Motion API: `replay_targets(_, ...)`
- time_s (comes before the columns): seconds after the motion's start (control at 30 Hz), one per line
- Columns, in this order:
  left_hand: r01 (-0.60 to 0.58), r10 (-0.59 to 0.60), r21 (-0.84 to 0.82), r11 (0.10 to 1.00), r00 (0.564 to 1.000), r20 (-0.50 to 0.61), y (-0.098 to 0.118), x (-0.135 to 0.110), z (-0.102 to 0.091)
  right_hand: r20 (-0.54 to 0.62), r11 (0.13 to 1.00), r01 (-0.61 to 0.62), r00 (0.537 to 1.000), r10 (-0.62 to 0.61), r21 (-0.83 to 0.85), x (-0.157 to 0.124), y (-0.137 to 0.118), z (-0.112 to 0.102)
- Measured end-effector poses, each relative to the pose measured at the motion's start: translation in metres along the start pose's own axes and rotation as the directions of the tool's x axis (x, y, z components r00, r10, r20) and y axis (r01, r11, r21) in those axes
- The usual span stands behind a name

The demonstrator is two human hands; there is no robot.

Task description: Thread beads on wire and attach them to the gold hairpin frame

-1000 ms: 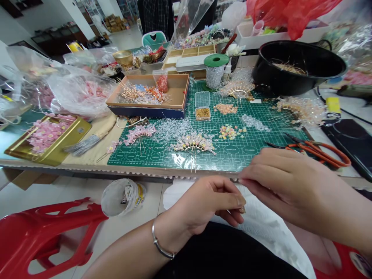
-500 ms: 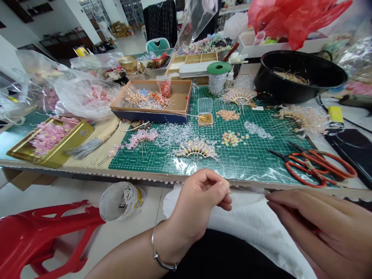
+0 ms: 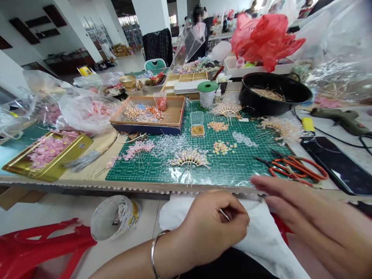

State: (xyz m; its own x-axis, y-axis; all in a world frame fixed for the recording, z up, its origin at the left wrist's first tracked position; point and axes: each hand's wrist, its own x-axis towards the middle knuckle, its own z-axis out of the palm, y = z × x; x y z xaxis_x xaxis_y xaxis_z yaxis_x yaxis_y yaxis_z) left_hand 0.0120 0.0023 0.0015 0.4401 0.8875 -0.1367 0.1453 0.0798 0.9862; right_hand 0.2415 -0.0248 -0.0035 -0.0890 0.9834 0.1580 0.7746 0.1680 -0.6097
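Note:
My left hand is curled closed just below the table edge, over a white cloth on my lap, and a thin pale wire shows between its fingers. My right hand reaches leftward beside it with its fingers stretched out and close together; nothing shows in it. On the green cutting mat in front lie a beaded fan-shaped hairpin, a pink one and heaps of clear beads.
Orange-handled pliers and scissors lie at the mat's right. A cardboard tray of pins, a black basin, a gold tin of pink flowers and plastic bags crowd the table. A plastic tub and red stool stand on the floor.
The view has tilted up. My left hand has closed tighter and dropped onto the cloth. My right hand has moved up and left toward the table edge.

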Motion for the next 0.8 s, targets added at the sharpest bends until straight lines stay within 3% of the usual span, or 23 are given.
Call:
replay_targets(0.07, -0.01, 0.006, 0.059, 0.998, 0.997, 0.072, -0.003, 0.001, 0.003, 0.143, 0.982, -0.058, 0.989, 0.032, 0.182, 0.013, -0.02, 0.014)
replay_targets(0.13, 0.032, -0.044, 0.092, 0.995, 0.99, 0.134, -0.011, 0.003, 0.006, 0.213, 0.92, -0.165, 0.973, 0.092, 0.356, 0.022, -0.03, 0.023)
replay_targets(0.27, 0.105, -0.172, 0.245, 0.964, 0.948, 0.268, -0.037, 0.009, 0.014, 0.175, 0.628, -0.241, 0.97, 0.167, 0.74, 0.025, -0.026, 0.028)
replay_targets(0.33, -0.011, -0.139, 0.402, 0.916, 0.929, 0.344, -0.044, 0.01, 0.015, 0.176, 0.552, -0.253, 0.966, 0.19, 0.795, 0.022, -0.022, 0.028)
replay_targets(0.4, -0.232, 0.04, 0.552, 0.801, 0.94, 0.338, -0.042, 0.007, 0.011, 0.183, 0.65, -0.273, 0.962, 0.204, 0.71, 0.018, -0.02, 0.026)
replay_targets(0.43, -0.343, 0.187, 0.615, 0.71, 0.934, 0.305, -0.037, 0.004, 0.008, 0.187, 0.725, -0.269, 0.963, 0.193, 0.634, 0.016, -0.02, 0.025)
replay_targets(0.47, -0.423, 0.352, 0.673, 0.607, 0.902, 0.249, -0.031, 0.001, 0.004, 0.205, 0.79, -0.251, 0.965, 0.162, 0.559, 0.014, -0.02, 0.024)
replay_targets(0.5, -0.478, 0.508, 0.718, 0.506, 0.838, 0.2, -0.023, -0.001, -0.001, 0.244, 0.835, -0.229, 0.963, 0.118, 0.5, 0.012, -0.021, 0.023)
replay_targets(0.53, -0.522, 0.645, 0.753, 0.4, 0.744, 0.174, -0.016, -0.003, -0.005, 0.291, 0.863, -0.204, 0.954, 0.07, 0.462, 0.011, -0.023, 0.021)
replay_targets(0.57, -0.54, 0.721, 0.776, 0.325, 0.673, 0.166, -0.008, -0.004, -0.009, 0.332, 0.881, -0.178, 0.943, 0.025, 0.438, 0.01, -0.025, 0.02)
replay_targets(0.6, -0.55, 0.724, 0.776, 0.308, 0.665, 0.184, -0.001, -0.004, -0.012, 0.363, 0.895, -0.152, 0.932, -0.011, 0.418, 0.009, -0.027, 0.019)
replay_targets(0.7, -0.555, 0.523, 0.687, 0.47, 0.801, 0.29, 0.01, 0.004, -0.016, 0.359, 0.932, -0.056, 0.93, -0.082, 0.358, 0.011, -0.031, 0.018)
replay_targets(0.73, -0.547, 0.465, 0.657, 0.52, 0.826, 0.32, 0.012, 0.007, -0.016, 0.347, 0.941, -0.024, 0.932, -0.101, 0.339, 0.012, -0.031, 0.018)
replay_targets(0.8, -0.54, 0.432, 0.636, 0.551, 0.837, 0.337, 0.012, 0.014, -0.016, 0.335, 0.947, 0.02, 0.933, -0.133, 0.32, 0.013, -0.027, 0.018)
